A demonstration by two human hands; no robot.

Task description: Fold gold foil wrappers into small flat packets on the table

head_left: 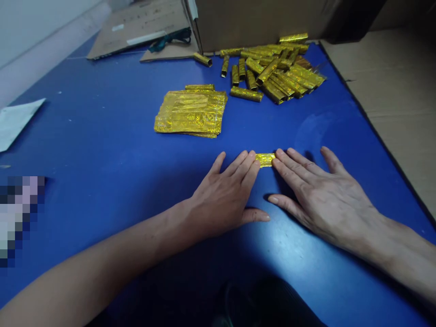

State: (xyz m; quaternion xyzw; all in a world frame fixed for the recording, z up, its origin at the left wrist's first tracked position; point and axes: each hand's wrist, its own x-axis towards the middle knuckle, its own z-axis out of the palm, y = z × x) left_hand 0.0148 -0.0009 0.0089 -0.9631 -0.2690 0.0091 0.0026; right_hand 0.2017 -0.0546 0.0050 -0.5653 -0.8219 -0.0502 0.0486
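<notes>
My left hand (225, 195) and my right hand (323, 200) lie flat on the blue table (136, 150), fingers spread. Between their fingertips sits a small roll of gold holographic foil (265, 159), touched at both ends and resting on the tabletop. Farther up the table, a stack of flat gold foil pieces (190, 113) lies beyond my left hand. A heap of rolled gold foil tubes (272, 70) lies at the far edge, beyond both hands.
A cardboard box (255, 22) stands at the far edge behind the tubes. A cardboard sheet (398, 104) lies past the right table edge, and a white paper (13, 122) lies at the left. A pixelated blurred patch (17, 218) covers something at the left.
</notes>
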